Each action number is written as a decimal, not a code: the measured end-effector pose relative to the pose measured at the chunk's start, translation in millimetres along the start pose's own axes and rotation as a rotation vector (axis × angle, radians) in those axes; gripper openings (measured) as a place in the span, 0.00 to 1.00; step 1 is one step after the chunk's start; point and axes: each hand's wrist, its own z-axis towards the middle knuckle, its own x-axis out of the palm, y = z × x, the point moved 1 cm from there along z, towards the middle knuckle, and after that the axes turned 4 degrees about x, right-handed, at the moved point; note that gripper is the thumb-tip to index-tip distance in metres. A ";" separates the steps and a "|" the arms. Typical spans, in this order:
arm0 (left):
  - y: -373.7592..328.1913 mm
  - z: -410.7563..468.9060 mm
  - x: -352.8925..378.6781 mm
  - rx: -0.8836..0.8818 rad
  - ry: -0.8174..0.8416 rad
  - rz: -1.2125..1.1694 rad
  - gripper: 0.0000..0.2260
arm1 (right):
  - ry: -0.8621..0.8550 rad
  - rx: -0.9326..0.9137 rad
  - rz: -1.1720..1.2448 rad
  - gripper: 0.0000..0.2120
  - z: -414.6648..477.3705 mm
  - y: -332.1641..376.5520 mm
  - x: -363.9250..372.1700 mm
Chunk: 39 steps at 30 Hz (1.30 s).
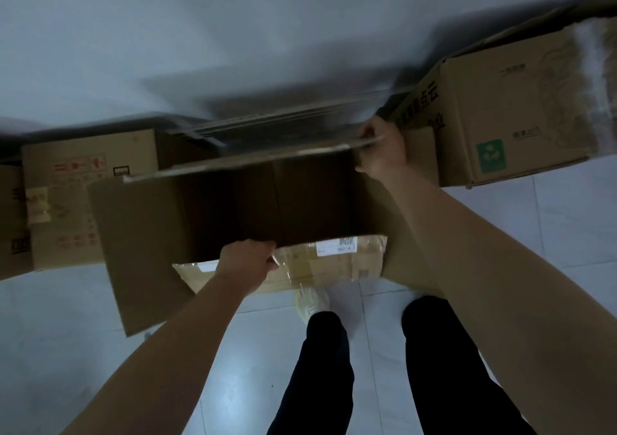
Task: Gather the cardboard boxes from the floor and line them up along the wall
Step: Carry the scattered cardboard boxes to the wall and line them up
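pale tiled floor [567, 234], red-printed box [76, 200] at left, green-labelled box [500, 117] at right, pale shoe [312, 301] between

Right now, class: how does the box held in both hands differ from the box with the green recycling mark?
The held box is open, flaps spread; the green-marked box looks closed. The left hand and right hand grip the held box; the green-marked box rests unheld. Both are brown cardboard near the wall.
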 end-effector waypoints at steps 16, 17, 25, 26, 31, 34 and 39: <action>-22.8 13.5 -57.3 -0.175 -0.228 0.103 0.09 | -0.653 -0.023 -0.775 0.38 -47.0 -28.5 -100.5; -25.1 15.2 -59.2 -0.185 -0.221 0.114 0.09 | -0.619 0.028 -0.781 0.37 -42.6 -28.6 -101.9; -39.6 11.8 -81.4 -0.161 -0.288 0.016 0.10 | -0.476 0.055 -0.684 0.35 -16.0 17.3 -102.9; -43.6 10.5 -88.7 -0.132 -0.342 -0.021 0.10 | -0.452 0.048 -0.642 0.35 -21.7 14.3 -105.9; -81.3 -30.2 -174.9 -0.042 -0.670 -0.077 0.22 | -0.463 -0.115 -0.385 0.29 -106.7 26.7 -143.7; -120.6 -80.0 -249.0 0.033 -0.763 -0.166 0.22 | -0.570 -0.227 -0.365 0.23 -185.0 54.0 -179.0; -208.6 -193.2 -370.9 0.235 -0.903 -0.185 0.27 | -0.759 -0.306 -0.297 0.23 -339.6 106.8 -251.4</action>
